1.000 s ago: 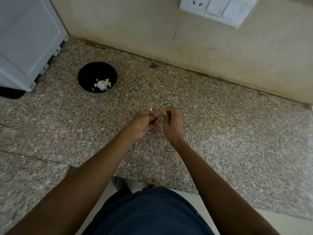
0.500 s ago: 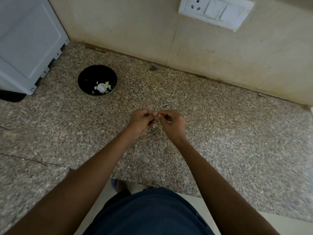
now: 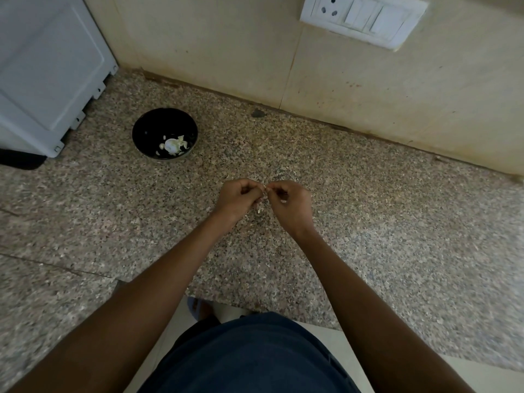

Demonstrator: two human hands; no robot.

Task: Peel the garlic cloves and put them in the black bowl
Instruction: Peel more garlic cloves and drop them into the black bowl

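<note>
Forearms are seen reaching from the near edge, above dark blue fabric, over the speckled granite table [image 3: 368, 222]. At mid-table the left hand [image 3: 236, 198] and the right hand [image 3: 292, 204] are brought together, knuckles almost touching. The fingers of both hands are curled inward and pinched on a small pale garlic clove [image 3: 264, 191], of which only a sliver is visible between the fingertips; how much skin remains on it cannot be told. A pale scrap of peel [image 3: 258, 210] appears just below the hands; whether it hangs or lies on the table cannot be told.

The step in hand is judged to be peeling. For a clean result, the clove should be held firmly by one hand while the loosened skin is caught at an end and drawn off in strips. Pressure should be kept light, since a small clove is likely to be slippery once bare and could be dropped or bruised. The work is best kept low over the table, so that a dropped clove is easily recovered.

Farther away, to the left, the round black bowl [image 3: 144, 129] stands well apart from the hands; pale garlic pieces [image 3: 172, 145] lie inside it. The peeled clove is to be carried there. Behind the bowl a white appliance panel [image 3: 48, 69] is seen, and on the beige wall a white switch plate [image 3: 363, 19].
</note>
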